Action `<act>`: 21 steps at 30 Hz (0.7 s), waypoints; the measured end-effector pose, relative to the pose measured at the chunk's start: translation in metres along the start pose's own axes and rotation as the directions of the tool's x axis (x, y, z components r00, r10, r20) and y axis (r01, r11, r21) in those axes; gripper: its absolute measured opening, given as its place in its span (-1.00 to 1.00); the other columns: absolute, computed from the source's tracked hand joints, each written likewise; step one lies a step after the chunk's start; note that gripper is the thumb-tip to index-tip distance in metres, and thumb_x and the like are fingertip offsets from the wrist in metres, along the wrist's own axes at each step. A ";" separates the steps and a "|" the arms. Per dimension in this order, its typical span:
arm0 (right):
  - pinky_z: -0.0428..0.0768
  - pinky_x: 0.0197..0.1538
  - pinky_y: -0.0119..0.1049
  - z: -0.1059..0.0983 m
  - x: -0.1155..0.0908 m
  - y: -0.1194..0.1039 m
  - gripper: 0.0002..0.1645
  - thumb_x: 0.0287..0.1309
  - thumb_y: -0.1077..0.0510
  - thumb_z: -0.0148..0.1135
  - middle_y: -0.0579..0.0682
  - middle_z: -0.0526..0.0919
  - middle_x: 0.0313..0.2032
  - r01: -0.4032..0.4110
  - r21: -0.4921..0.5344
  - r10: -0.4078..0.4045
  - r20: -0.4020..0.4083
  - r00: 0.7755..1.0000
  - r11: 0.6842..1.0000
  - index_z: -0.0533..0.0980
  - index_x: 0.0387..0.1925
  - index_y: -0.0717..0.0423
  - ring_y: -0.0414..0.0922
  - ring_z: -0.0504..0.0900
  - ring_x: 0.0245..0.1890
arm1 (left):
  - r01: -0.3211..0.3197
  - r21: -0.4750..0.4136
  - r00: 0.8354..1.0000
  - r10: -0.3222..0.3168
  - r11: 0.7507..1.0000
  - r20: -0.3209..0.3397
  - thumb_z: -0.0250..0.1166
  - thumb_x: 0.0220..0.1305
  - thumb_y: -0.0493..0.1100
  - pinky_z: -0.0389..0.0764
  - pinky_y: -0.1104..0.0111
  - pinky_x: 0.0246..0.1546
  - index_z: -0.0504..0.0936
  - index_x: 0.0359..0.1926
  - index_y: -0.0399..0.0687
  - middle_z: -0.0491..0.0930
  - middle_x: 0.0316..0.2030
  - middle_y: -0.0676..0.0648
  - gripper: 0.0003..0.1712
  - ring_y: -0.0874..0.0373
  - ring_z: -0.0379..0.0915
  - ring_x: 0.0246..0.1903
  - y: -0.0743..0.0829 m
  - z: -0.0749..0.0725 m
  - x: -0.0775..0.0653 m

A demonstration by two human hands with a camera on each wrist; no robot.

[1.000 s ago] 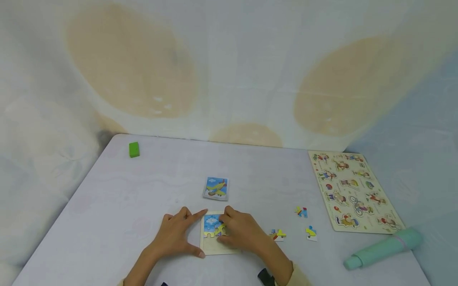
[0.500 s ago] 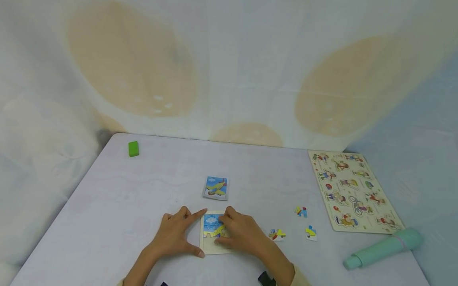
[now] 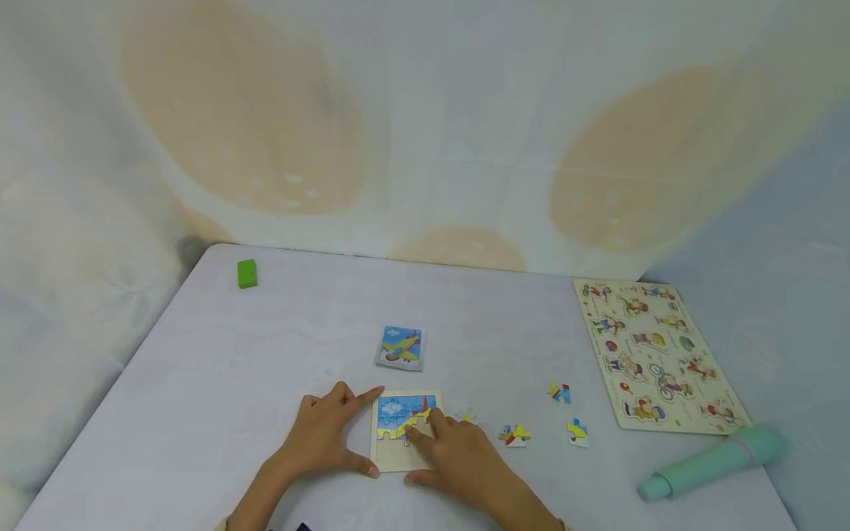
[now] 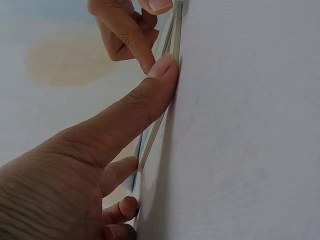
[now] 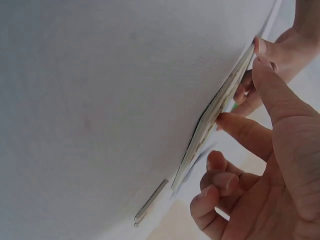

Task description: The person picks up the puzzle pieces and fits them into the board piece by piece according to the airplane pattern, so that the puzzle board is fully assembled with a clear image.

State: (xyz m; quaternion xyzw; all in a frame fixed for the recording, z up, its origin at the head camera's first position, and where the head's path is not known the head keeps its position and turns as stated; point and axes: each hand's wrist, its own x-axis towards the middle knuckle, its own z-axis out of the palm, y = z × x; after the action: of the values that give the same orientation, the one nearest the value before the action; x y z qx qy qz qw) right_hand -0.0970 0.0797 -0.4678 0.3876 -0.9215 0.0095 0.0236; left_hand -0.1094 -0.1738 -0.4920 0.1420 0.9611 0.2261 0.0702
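A small wooden jigsaw tray (image 3: 398,460) lies near the front of the table, its upper part filled with blue and yellow pieces (image 3: 393,410) of an airplane picture. My left hand (image 3: 322,431) steadies it from the left, index finger at the upper corner and thumb at the lower one. In the left wrist view the left thumb (image 4: 127,117) presses against the tray's edge. My right hand (image 3: 465,459) reaches over the tray's right side, index fingertip touching the pieces. Its other fingers (image 5: 215,200) are loosely bent and hold nothing in the right wrist view.
Several loose jigsaw pieces (image 3: 515,435) lie to the right. A picture card (image 3: 401,348) of the airplane sits behind the tray. A large puzzle board (image 3: 637,369) and a mint-green roll (image 3: 710,463) are at the right; a green block (image 3: 247,273) is at the far left.
My right hand has shifted down and right, its thumb moving off the tray. The picture's upper right with a red tail now shows, as does another loose piece. My left hand stays put.
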 end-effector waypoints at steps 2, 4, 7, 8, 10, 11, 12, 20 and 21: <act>0.41 -0.50 -0.41 0.000 0.001 -0.001 -0.25 0.08 -0.52 0.14 -0.08 0.45 -0.26 -0.006 -0.025 0.006 -0.008 1.000 1.000 0.61 0.15 -0.21 -0.25 0.38 -0.54 | -0.003 0.004 1.000 0.004 1.000 -0.004 0.54 -0.55 0.56 0.14 0.18 -0.17 0.35 0.42 0.45 0.24 -0.28 0.17 0.32 0.25 0.22 -0.29 0.000 0.000 0.000; 0.44 -0.50 -0.39 0.000 0.002 -0.003 -0.28 0.10 -0.51 0.13 -0.06 0.49 -0.25 -0.008 -0.038 0.007 -0.025 1.000 0.999 0.63 0.12 -0.21 -0.23 0.45 -0.52 | -0.004 0.011 1.000 0.005 1.000 -0.007 0.54 -0.56 0.55 0.15 0.19 -0.16 0.35 0.41 0.45 0.24 -0.28 0.18 0.32 0.26 0.22 -0.28 -0.001 0.001 0.000; 0.45 -0.49 -0.40 -0.001 0.002 -0.001 -0.30 0.12 -0.49 0.14 -0.06 0.49 -0.25 -0.005 -0.034 0.004 -0.033 0.999 0.999 0.64 0.12 -0.21 -0.23 0.46 -0.52 | -0.006 0.015 1.000 0.007 1.000 -0.013 0.54 -0.56 0.55 0.15 0.19 -0.16 0.36 0.41 0.46 0.24 -0.29 0.19 0.32 0.26 0.22 -0.28 -0.002 0.002 0.001; 0.44 -0.49 -0.41 -0.001 0.002 0.000 -0.29 0.10 -0.50 0.16 -0.07 0.48 -0.27 -0.002 -0.025 0.002 -0.027 1.000 1.000 0.63 0.13 -0.21 -0.25 0.43 -0.53 | -0.006 0.014 1.000 0.007 1.000 -0.015 0.55 -0.57 0.55 0.15 0.18 -0.16 0.36 0.41 0.45 0.24 -0.29 0.19 0.32 0.26 0.22 -0.29 -0.002 0.002 0.001; 0.43 -0.45 -0.43 -0.001 0.001 0.005 -0.26 0.05 -0.50 0.20 -0.10 0.46 -0.27 0.006 0.007 -0.006 0.000 1.000 1.000 0.59 0.17 -0.24 -0.27 0.37 -0.52 | -0.006 0.008 1.000 0.006 1.000 -0.015 0.54 -0.58 0.56 0.15 0.18 -0.16 0.36 0.41 0.45 0.24 -0.29 0.19 0.32 0.26 0.22 -0.29 -0.002 0.003 0.002; 0.41 -0.44 -0.44 -0.002 0.001 0.008 -0.23 0.03 -0.51 0.23 -0.12 0.45 -0.28 0.008 0.023 -0.008 0.016 1.000 1.000 0.57 0.20 -0.26 -0.29 0.34 -0.52 | -0.005 0.006 1.000 0.005 1.000 -0.013 0.54 -0.58 0.56 0.15 0.17 -0.16 0.37 0.41 0.44 0.23 -0.29 0.18 0.32 0.26 0.22 -0.29 -0.002 0.003 0.002; 0.41 -0.42 -0.46 -0.003 0.000 0.011 -0.21 0.00 -0.50 0.25 -0.13 0.45 -0.27 0.006 0.045 -0.008 0.029 1.000 0.999 0.55 0.22 -0.27 -0.30 0.32 -0.51 | -0.004 0.010 1.000 0.004 1.000 -0.011 0.54 -0.58 0.57 0.15 0.18 -0.16 0.36 0.41 0.45 0.23 -0.29 0.18 0.32 0.26 0.22 -0.29 -0.003 0.004 0.001; 0.36 -0.39 -0.53 -0.015 -0.019 0.043 -0.29 -0.08 -0.28 0.49 -0.19 0.44 -0.20 -0.123 0.238 0.129 -0.013 0.992 0.964 0.61 0.14 -0.16 -0.35 0.31 -0.49 | 0.009 0.029 1.000 -0.009 1.000 -0.005 0.53 -0.60 0.58 0.15 0.19 -0.16 0.35 0.41 0.49 0.22 -0.30 0.19 0.34 0.26 0.21 -0.30 -0.003 0.005 0.001; 0.38 -0.38 -0.53 -0.016 -0.022 0.048 -0.31 -0.09 -0.25 0.51 -0.19 0.44 -0.20 -0.145 0.252 0.158 -0.031 0.987 0.957 0.62 0.12 -0.15 -0.35 0.32 -0.47 | 0.008 0.028 1.000 -0.008 1.000 -0.005 0.53 -0.60 0.58 0.14 0.19 -0.16 0.35 0.41 0.49 0.22 -0.30 0.19 0.34 0.26 0.21 -0.30 -0.002 0.005 0.001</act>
State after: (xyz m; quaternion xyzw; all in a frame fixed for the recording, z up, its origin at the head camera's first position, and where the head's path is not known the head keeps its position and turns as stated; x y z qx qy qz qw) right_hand -0.1156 0.1296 -0.4534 0.3152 -0.9391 0.1367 -0.0023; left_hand -0.1102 -0.1735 -0.4975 0.1387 0.9649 0.2129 0.0665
